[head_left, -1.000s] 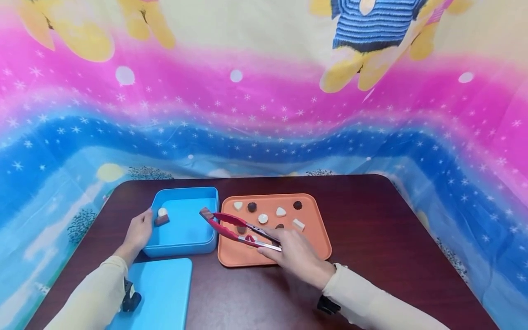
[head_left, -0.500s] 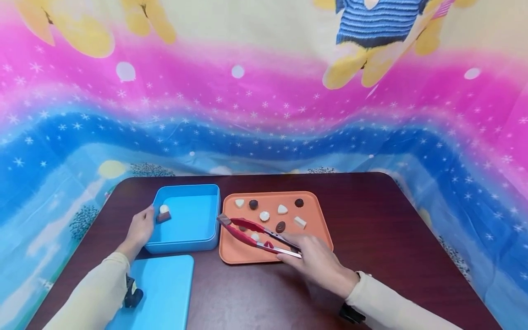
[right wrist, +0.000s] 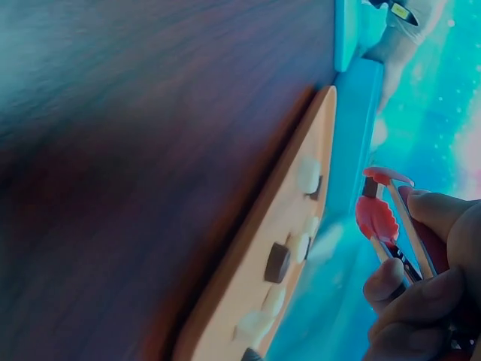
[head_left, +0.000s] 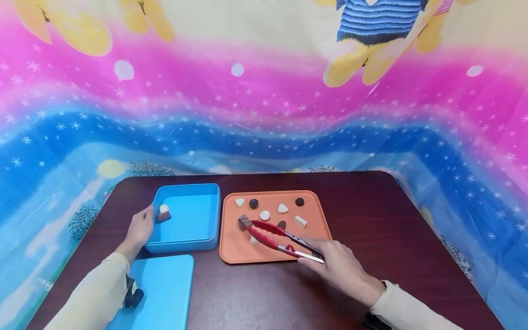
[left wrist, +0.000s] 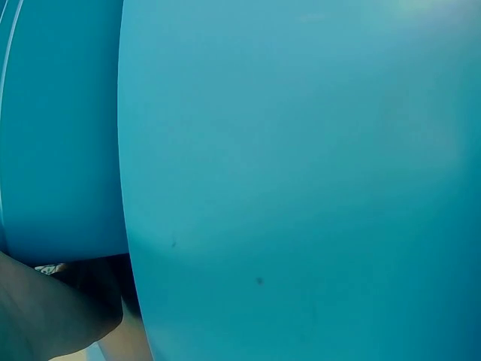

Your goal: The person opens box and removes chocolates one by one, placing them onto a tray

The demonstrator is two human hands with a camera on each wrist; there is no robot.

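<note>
My right hand (head_left: 342, 268) grips red-tipped metal tongs (head_left: 267, 240). A brown block of chocolate (head_left: 245, 221) is pinched between the tong tips, above the left part of an orange tray (head_left: 231, 253). In the right wrist view the fingers (right wrist: 421, 308) are curled round the tong handles. At the left wall of a blue box (head_left: 181, 247), my left hand (head_left: 139, 229) grips the rim. Inside that box, near the hand, lie a brown chocolate piece (head_left: 163, 217) and a white one (head_left: 164, 208). The left wrist view is mostly filled by blue plastic.
Several dark and white chocolates, such as a round dark one (head_left: 299, 202) and a white bar (head_left: 300, 222), lie spread on the tray. A flat blue lid (head_left: 165, 293) lies in front of the box. A printed cloth (head_left: 264, 114) hangs behind the dark table (head_left: 363, 220).
The right hand has drawn the tongs and brown chocolate rightward, from the box's right edge to over the tray. My left hand has stayed at the box.
</note>
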